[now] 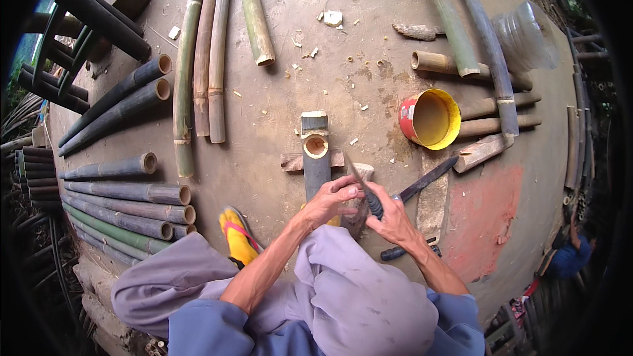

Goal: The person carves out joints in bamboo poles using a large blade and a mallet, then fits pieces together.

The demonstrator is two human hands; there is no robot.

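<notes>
In my right hand (393, 219) is a knife (373, 202) with a dark handle, its narrow blade angled up and to the left. My left hand (331, 200) is beside the blade, fingers stretched out toward it; whether they touch it I cannot tell. Just beyond this hand lies a dark bamboo pole (317, 170), pointing away from me. Near its far end a notch with a round opening shows pale inner wood. A short wooden crosspiece (295, 162) lies under the pole. Partly behind my hands is a pale wooden block (361, 173).
A long dark blade (428, 179) and a dark handle (393, 253) lie to the right. Beyond them stands a red and yellow bucket (431, 119) of murky liquid. Bamboo poles (125, 191) are stacked at left; others (254, 16) lie ahead. Another person (571, 257) is at far right.
</notes>
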